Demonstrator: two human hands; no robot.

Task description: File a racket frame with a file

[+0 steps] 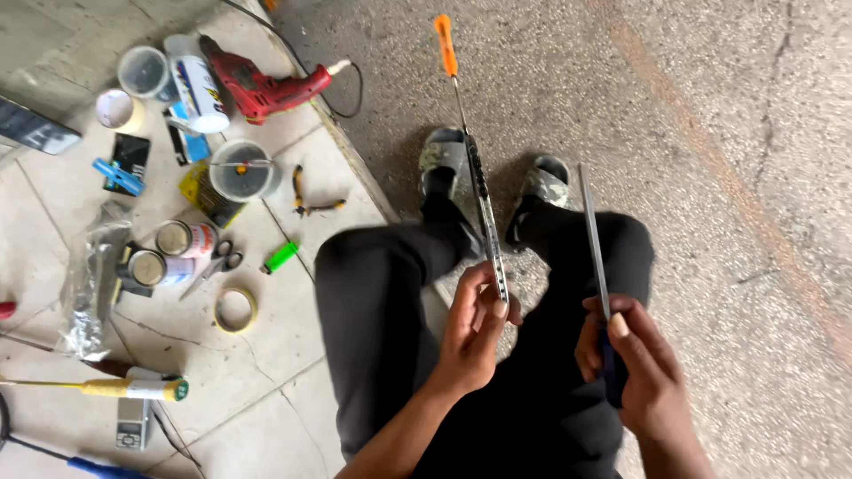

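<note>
While the person sits with knees drawn up in dark trousers, the head view looks down on both hands held in front of the lap. Left hand is closed around the lower end of a thin rod with an orange grip at its far tip; the rod runs up and away between the two sandalled feet, and a dark strip lies along its lower half. Right hand is clenched on the dark handle of a file, whose narrow grey blade points upward, just right of the rod and not touching it. Both hands hover above the thighs, near each other but apart.

On the tiled floor to the left lie scattered tools: a red drill with its cord at the top, a white can beside it, a clear cup, a round tub, small pliers, a green lighter, scissors, two tins, a tape roll and a plastic bag. Rough concrete lies to the right of the tiles.
</note>
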